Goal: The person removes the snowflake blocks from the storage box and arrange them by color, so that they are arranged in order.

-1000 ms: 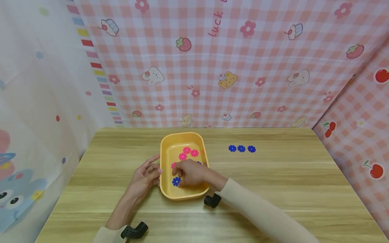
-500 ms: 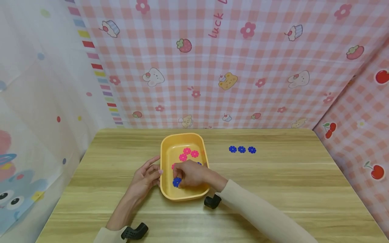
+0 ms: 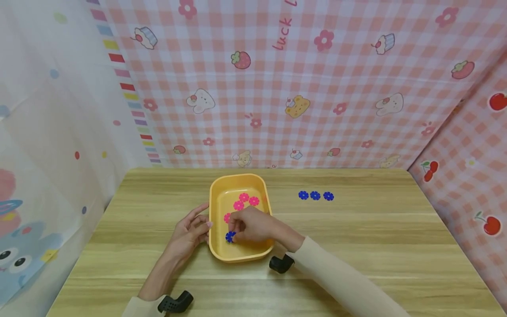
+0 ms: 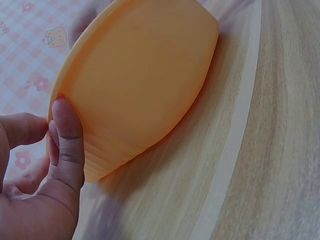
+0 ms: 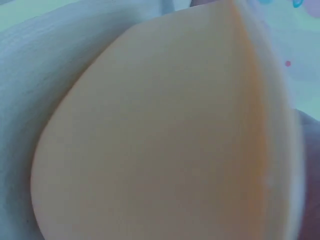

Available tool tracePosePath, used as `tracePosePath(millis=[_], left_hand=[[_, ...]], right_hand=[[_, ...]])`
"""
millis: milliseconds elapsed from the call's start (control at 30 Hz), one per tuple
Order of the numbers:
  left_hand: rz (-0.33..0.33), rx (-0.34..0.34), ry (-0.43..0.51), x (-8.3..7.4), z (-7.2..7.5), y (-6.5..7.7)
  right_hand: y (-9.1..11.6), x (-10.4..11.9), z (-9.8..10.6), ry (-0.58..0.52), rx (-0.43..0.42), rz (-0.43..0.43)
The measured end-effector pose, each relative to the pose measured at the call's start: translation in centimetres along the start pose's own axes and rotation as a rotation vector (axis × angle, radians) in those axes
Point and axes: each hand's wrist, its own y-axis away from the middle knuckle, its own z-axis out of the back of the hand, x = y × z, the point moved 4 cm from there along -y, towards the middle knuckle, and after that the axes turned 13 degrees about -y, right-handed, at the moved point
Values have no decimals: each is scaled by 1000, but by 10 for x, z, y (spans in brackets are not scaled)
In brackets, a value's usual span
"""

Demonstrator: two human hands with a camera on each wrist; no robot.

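Observation:
A yellow plastic tub (image 3: 240,256) stands on the table, with my left hand (image 3: 189,231) at its left side. In the left wrist view the fingers of my left hand (image 4: 55,160) hold the tub wall (image 4: 135,75) near the rim. My right hand (image 3: 252,224) reaches over the right rim into the tub, and its thumb and curled fingers pinch a blue snowflake disc (image 3: 230,237) near the tub's front. Several pink snowflake discs (image 3: 238,205) lie farther back inside. The tub's outer wall (image 5: 150,135) fills most of the right wrist view, hiding the right fingers.
A row of three blue snowflake discs (image 3: 315,195) lies on the wooden table (image 3: 368,237) to the right of the tub. A pink checked cloth (image 3: 273,79) hangs behind the table's back edge, with more patterned cloth at both sides.
My right hand has shifted slightly right and its fingers sit differently at the blue disc, which has tilted and moved slightly. My left hand and the tub keep their place.

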Motion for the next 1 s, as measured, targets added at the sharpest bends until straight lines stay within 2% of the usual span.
tracePosePath(millis=[133,367,700,1000], left_hand=[[2,-3,2,0,0,0],[-10,2,14,1,0,-1],[-30,13,20,3,2,-1],[-35,17,17,4,2,-1]], right_hand=[[7,3,7,-19,-28,-5],[21,8,23,-43,-116,51],[41,6,41,-103,-216,79],[60,-7,56,-152,-360,2]])
